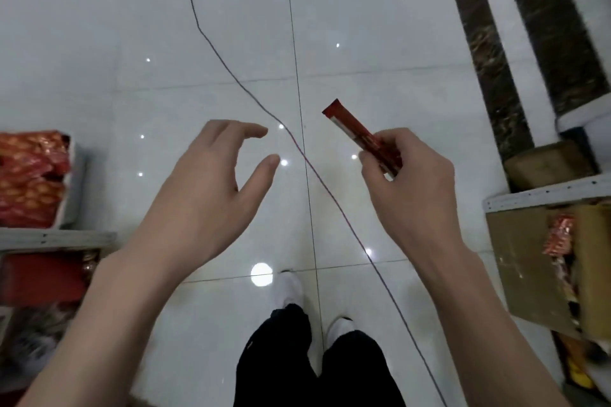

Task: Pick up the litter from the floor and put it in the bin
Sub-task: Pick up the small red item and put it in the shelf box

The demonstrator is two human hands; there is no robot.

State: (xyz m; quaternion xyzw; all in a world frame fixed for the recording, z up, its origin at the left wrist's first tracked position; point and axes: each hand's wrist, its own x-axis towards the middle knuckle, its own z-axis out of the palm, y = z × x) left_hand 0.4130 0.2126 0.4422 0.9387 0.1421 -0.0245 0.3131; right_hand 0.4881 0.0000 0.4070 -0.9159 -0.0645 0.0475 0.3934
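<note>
Left edge of the floor: shelf of red packets. Left hand is empty, fingers loosely spread, gripping nothing. Thin cord crosses mid-floor and passes close by the shoes, a trip or snag risk once walking starts. Right hand pinches the red wrapper by its lower end, up off the floor; the hold looks light, so it could slip and drop. Bin not in view, so a carry is likely needed. Right edge: cardboard box, could be mistaken for the bin.
</note>
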